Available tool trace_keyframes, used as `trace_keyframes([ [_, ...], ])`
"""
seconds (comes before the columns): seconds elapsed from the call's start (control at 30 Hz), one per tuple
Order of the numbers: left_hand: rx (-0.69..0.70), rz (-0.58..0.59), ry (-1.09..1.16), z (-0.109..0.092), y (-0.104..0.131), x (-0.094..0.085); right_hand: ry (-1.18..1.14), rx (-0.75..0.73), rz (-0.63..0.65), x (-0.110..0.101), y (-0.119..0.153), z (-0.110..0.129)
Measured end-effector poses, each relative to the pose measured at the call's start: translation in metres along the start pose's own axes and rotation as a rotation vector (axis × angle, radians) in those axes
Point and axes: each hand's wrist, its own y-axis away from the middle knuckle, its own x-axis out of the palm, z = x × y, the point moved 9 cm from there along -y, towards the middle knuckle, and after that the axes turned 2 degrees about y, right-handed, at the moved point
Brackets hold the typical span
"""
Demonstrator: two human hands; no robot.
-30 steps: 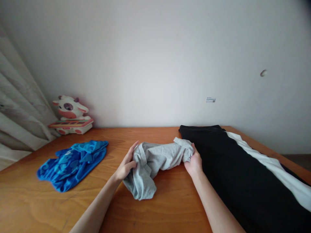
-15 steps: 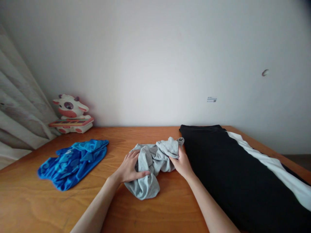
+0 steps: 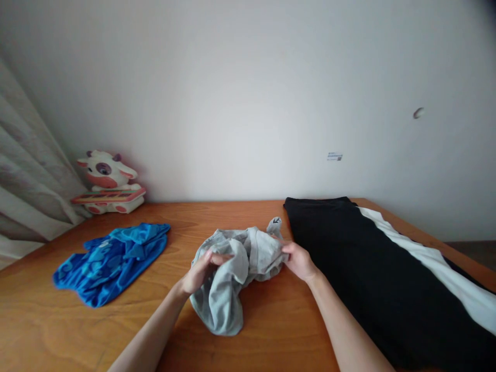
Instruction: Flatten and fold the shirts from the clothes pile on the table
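A crumpled light grey garment (image 3: 227,294) lies bunched on the wooden table in front of me; its kind is hard to make out through the folds. At its left side my left hand (image 3: 202,271) is closed on the cloth, some of its fingers hidden by folds. My right hand (image 3: 300,260) pinches the garment's right edge between thumb and fingers. Just beyond that hand, a small flap of the cloth with a dark mark sticks up.
A crumpled blue patterned garment (image 3: 116,261) lies to the left. Along the right stretches a black garment (image 3: 360,279) with a white stripe (image 3: 422,253). A cow-shaped toy keyboard (image 3: 110,183) stands at the back left, near a curtain (image 3: 31,165). Behind the table (image 3: 271,330) is a wall.
My left hand has turned and shifted slightly left, its fingers now deeper in the folds. The right hand has moved slightly right, spreading the grey cloth, and the dark-marked flap now shows.
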Motion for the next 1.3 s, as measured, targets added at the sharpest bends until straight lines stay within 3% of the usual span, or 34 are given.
trace_keyframes([
  [0.1,0.028,0.206,0.036,-0.009,0.001,0.028,0.028,0.058,-0.087,-0.002,0.0,-0.003],
  [0.2,0.034,0.192,-0.151,-0.008,-0.004,0.033,0.181,0.027,-0.189,-0.007,-0.002,-0.005],
  [0.33,0.077,0.074,-0.596,0.001,-0.009,0.016,0.498,-0.143,-0.318,-0.015,-0.003,-0.003],
  [0.43,-0.096,0.025,-0.972,0.021,-0.009,-0.008,0.727,-0.233,-0.356,-0.014,-0.001,-0.005],
  [0.5,-0.221,0.052,-1.099,0.032,-0.007,-0.021,0.846,-0.191,-0.408,-0.019,0.001,-0.012],
  [0.6,-0.289,0.068,-1.137,0.037,-0.008,-0.031,0.905,-0.025,-0.485,-0.035,0.002,-0.028],
  [0.73,-0.398,0.102,-1.029,0.046,-0.009,-0.03,0.785,0.049,-0.4,-0.035,-0.001,-0.036],
  [0.8,-0.365,0.085,-0.963,0.045,-0.011,-0.026,0.668,0.056,-0.381,-0.033,-0.001,-0.034],
  [0.9,-0.13,-0.066,-0.841,0.029,-0.017,-0.027,0.52,0.001,-0.45,-0.035,0.0,-0.023],
  [1.07,0.351,-0.524,-0.684,-0.014,-0.006,-0.059,0.342,-0.126,-0.652,-0.053,0.006,-0.008],
  [1.2,0.445,-0.763,-0.528,-0.021,0.006,-0.085,0.11,-0.167,-0.745,-0.064,0.008,-0.011],
  [1.3,0.389,-0.822,-0.424,-0.01,0.007,-0.096,-0.05,-0.159,-0.781,-0.068,0.008,-0.018],
])
